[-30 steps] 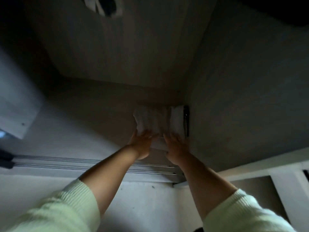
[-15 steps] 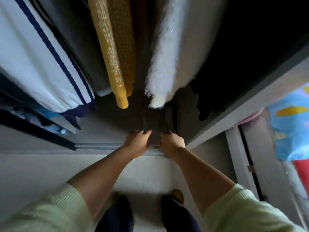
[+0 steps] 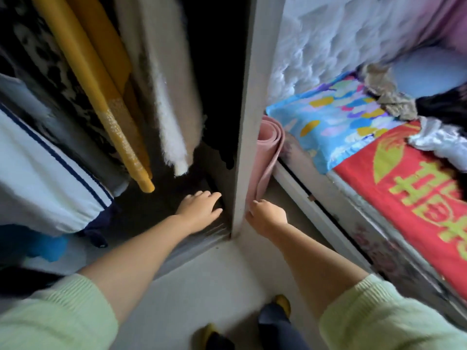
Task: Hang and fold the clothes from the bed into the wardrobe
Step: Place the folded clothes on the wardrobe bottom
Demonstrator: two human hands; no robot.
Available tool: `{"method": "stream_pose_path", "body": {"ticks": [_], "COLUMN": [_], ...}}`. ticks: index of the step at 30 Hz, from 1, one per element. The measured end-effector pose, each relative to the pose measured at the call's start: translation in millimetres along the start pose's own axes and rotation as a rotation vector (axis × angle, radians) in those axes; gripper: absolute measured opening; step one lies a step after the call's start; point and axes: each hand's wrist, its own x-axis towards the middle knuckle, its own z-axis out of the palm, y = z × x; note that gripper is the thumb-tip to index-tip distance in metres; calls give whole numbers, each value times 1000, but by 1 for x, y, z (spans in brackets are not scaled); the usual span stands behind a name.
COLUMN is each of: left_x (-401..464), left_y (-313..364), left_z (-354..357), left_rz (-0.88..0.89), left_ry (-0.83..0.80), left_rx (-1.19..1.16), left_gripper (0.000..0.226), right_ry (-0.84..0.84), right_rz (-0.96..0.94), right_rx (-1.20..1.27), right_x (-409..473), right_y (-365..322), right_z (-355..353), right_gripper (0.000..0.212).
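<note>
Left hand (image 3: 199,210) lies spread, empty, low inside the wardrobe, left of its grey upright side panel (image 3: 243,137). Right hand (image 3: 266,217), loosely curled and empty, is right of the panel, nearer the crumpled clothes (image 3: 434,127) heaped on the bed, far right of it.

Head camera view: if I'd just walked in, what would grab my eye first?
Probably the red cloth with big yellow characters spread on the bed at the right, beside a bright blue patterned pillow. Next, the mustard-yellow garment hanging in the open wardrobe at the left, next to a fluffy white one. Low in the middle, the left hand reaches into the wardrobe's dark bottom while the right hand sits outside its grey side panel.
</note>
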Motion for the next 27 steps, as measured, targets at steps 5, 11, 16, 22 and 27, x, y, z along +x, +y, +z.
{"method": "stream_pose_path", "body": {"ticks": [5, 11, 16, 22, 27], "left_x": [21, 55, 76, 90, 109], "left_y": [77, 183, 287, 419, 521], "left_z": [-22, -26, -13, 13, 21], "left_rz": [178, 407, 567, 691, 749], "left_ry": [40, 13, -55, -105, -119], "left_rx": [-18, -45, -21, 16, 25], "left_gripper": [49, 48, 45, 45, 47], "right_ry": [48, 149, 174, 176, 228], "right_rz": [303, 530, 687, 844, 920], "right_rx": [70, 171, 232, 325, 315], "right_x": [-48, -104, -159, -223, -267], "right_y": [68, 150, 227, 344, 436], "right_z": [-21, -39, -39, -35, -49], "right_gripper": [28, 25, 26, 22, 20]}}
